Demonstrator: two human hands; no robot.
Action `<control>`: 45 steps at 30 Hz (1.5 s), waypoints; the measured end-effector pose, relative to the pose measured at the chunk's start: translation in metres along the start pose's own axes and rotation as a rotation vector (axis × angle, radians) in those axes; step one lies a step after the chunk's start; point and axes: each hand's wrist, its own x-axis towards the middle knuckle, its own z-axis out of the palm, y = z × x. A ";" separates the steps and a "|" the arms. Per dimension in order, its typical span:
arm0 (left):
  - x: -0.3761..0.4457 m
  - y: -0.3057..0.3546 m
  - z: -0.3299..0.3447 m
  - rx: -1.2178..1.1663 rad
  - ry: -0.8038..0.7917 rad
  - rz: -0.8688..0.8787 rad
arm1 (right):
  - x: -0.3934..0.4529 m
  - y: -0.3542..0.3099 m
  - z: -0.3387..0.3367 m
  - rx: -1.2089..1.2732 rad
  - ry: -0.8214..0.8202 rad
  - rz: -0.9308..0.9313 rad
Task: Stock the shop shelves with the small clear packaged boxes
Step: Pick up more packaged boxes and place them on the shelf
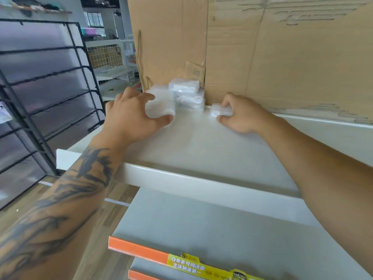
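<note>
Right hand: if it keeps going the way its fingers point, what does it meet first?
The right hand, gripping a small box, points left and toward the back. First in that line is probably the box stack in the corner, then the cardboard. Depth is hard to judge.

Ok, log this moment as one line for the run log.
left hand: holding clear box | right hand: pinching small box | top shelf: stacked boxes at back
</note>
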 end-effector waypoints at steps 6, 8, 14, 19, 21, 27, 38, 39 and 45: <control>0.005 -0.009 0.003 -0.047 0.018 0.014 | 0.000 0.006 0.004 0.055 0.053 -0.022; 0.009 -0.013 0.005 -0.064 0.035 0.044 | 0.001 0.005 0.006 0.067 0.069 -0.018; 0.005 -0.012 0.003 -0.129 0.052 0.139 | -0.003 -0.001 -0.007 0.163 0.103 0.035; -0.002 0.003 -0.006 -0.127 0.047 0.178 | -0.027 0.000 -0.033 0.209 0.157 0.023; -0.014 0.013 -0.012 -0.208 0.048 0.162 | -0.047 0.005 -0.044 0.235 0.170 0.022; -0.091 0.076 -0.024 -0.404 0.061 0.181 | -0.150 0.037 -0.075 0.376 0.237 -0.038; -0.273 0.257 0.002 -0.682 -0.018 0.358 | -0.421 0.137 -0.117 0.474 0.467 -0.047; -0.289 0.275 0.006 -0.701 -0.033 0.373 | -0.446 0.151 -0.118 0.473 0.490 -0.028; -0.389 0.372 0.027 -0.815 -0.183 0.481 | -0.589 0.232 -0.122 0.478 0.567 0.068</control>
